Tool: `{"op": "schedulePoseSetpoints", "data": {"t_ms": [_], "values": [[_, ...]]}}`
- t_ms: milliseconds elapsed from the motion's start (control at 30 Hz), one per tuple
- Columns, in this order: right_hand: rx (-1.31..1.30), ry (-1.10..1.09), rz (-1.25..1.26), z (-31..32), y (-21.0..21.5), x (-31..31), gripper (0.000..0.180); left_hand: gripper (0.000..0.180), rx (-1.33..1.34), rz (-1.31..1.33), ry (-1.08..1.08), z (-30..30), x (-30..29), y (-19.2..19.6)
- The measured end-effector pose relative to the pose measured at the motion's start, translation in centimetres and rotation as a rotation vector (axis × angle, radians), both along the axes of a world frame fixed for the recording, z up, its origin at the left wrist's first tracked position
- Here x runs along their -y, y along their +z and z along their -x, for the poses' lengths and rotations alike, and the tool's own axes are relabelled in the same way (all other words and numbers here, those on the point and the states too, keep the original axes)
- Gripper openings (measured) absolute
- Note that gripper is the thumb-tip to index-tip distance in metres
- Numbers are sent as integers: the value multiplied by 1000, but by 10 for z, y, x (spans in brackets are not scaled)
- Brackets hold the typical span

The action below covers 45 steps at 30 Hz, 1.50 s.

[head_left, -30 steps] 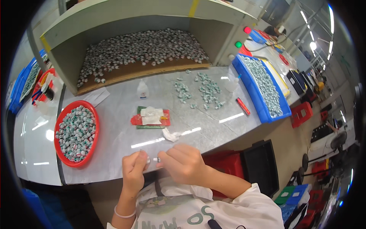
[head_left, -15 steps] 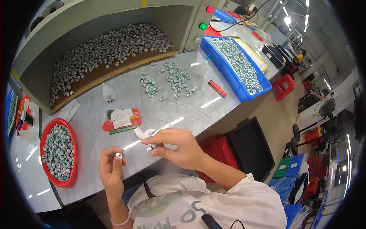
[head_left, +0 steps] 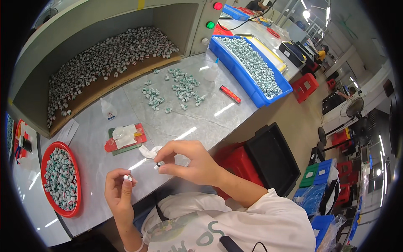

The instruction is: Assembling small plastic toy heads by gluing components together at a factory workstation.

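Observation:
My left hand [head_left: 119, 195] is closed in a pinch, with a small white rounded piece [head_left: 127, 178] between thumb and fingertips. To its right, my right hand [head_left: 191, 164] pinches another small piece [head_left: 159, 164], white with a dark end; its exact kind is too small to make out. The two pieces are apart, both held above the table's front edge. Just beyond my right fingertips lies a crumpled white cloth [head_left: 147, 153]. Behind it sits a red and green pad [head_left: 110, 145] with white material and a small clear dish on top.
Small green-and-white pieces [head_left: 183, 86] are scattered mid-table, near a red tube [head_left: 230, 94] and a dropper bottle [head_left: 211, 72]. Another white bottle [head_left: 108, 110] stands left. A red basket [head_left: 77, 185], a blue bin [head_left: 261, 101] and a grey box-like housing [head_left: 184, 25] hold many small pieces.
The whole view has shifted slightly, so the table's things appear further left. Both hands still pinch their pieces; the right one's piece now shows its dark end more plainly.

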State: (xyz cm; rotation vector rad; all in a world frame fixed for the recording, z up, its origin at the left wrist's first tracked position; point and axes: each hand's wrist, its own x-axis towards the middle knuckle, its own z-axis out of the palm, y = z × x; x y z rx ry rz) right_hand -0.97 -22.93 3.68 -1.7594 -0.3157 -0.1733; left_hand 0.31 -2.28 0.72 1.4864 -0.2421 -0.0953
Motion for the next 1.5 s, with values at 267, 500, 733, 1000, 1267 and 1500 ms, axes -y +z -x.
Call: {"op": "schedulePoseSetpoints", "data": {"t_ms": [267, 500, 733, 1000, 1267, 1500], "values": [[137, -99, 2, -5, -8, 1, 16, 17, 11, 4, 29, 1, -1, -3], [83, -104, -48, -8, -13, 4, 20, 21, 5, -21, 31, 0, 1, -2], [44, -83, -24, -9, -16, 6, 19, 19, -21, -16, 5, 0, 0, 0], [2, -55, -35, -5, -12, 5, 21, 18, 5, -38, 4, 0, 1, -1], [64, -52, -2, -7, -11, 4, 21, 17, 45, -18, 16, -1, 1, -3], [20, -67, -9, -5, -8, -1, 19, 18, 24, -1, 3, -1, -1, -3]]}}
